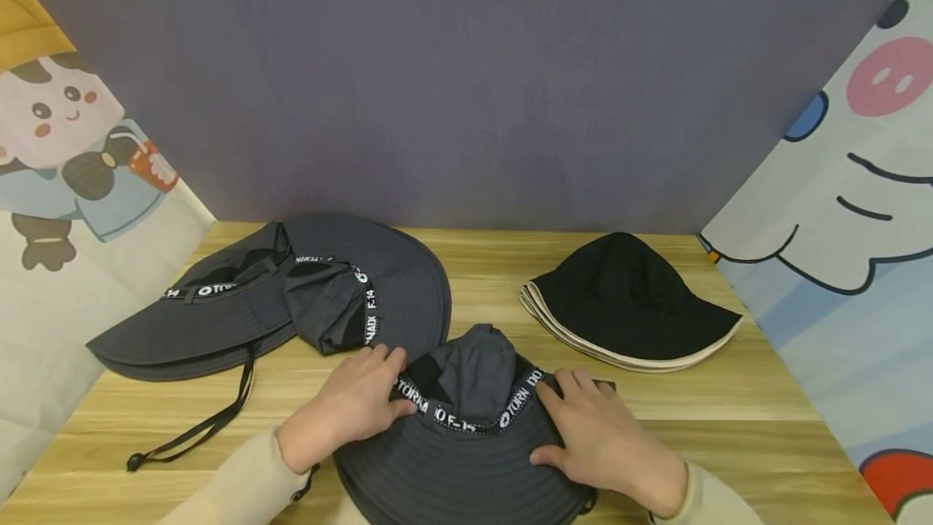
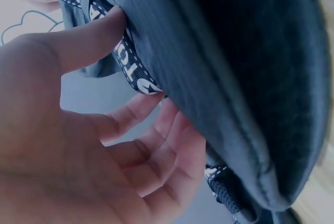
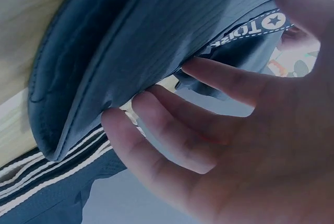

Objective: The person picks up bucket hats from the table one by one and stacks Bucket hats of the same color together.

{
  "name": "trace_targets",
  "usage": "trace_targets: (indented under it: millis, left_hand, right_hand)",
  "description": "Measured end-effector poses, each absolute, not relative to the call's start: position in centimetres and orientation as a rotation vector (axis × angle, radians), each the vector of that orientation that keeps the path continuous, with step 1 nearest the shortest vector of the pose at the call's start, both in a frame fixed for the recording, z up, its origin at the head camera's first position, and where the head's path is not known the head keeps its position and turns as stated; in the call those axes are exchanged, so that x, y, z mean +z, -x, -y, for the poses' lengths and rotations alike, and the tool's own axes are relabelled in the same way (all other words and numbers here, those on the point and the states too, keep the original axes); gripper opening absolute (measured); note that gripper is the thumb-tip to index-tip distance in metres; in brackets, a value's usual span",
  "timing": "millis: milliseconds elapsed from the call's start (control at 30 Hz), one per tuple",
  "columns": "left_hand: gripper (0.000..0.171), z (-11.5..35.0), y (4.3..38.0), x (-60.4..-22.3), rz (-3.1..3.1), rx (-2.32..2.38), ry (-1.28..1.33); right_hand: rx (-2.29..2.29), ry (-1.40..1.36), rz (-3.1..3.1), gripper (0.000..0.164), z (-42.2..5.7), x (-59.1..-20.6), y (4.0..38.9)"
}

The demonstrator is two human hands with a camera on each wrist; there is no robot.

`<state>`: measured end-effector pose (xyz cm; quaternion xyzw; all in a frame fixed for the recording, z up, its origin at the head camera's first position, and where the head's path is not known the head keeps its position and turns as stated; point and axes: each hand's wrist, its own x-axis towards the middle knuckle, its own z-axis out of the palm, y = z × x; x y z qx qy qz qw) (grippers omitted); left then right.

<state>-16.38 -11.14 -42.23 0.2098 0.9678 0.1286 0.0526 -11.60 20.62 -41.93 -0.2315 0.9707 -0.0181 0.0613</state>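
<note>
A dark grey wide-brimmed sun hat (image 1: 452, 476), banded with white lettering on black tape, lies at the front of the table with its soft crown away from me. My left hand (image 1: 357, 399) grips its left side; in the left wrist view the thumb rests by the lettered band (image 2: 128, 59) and the other fingers bend against the brim. On the right side my right hand (image 1: 601, 436) holds the brim (image 3: 130, 51) between thumb and fingers, the fingertips at its edge in the right wrist view. The underside of the hat is mostly hidden.
At the back left, similar grey hats (image 1: 415, 274) overlap, and a black chin cord (image 1: 211, 424) trails from them onto the wood-grain table (image 1: 736, 403). Stacked black bucket hats (image 1: 627, 306) with cream edges stand at the back right. A grey panel (image 1: 466, 87) rises behind, with printed sheets on both sides.
</note>
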Motion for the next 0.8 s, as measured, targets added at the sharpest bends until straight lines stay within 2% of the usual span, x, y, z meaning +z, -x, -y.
trace_targets:
  millis: [433, 600, 800]
  left_hand:
    - [0.034, 12.4, 17.3, -41.0, -3.014, 0.380, -0.619]
    - [0.039, 13.5, 18.1, -41.2, -3.105, 0.366, -0.569]
    - [0.036, 14.6, 19.7, -42.3, -3.250, 0.192, -0.768]
  right_hand:
    - [-0.009, 0.707, -2.948, 0.084, -20.5, -42.1, 11.5]
    - [-0.010, 0.693, -2.940, 0.084, -20.5, -42.1, 11.5]
    - [-0.013, 0.685, -2.939, 0.085, -20.4, -42.1, 11.6]
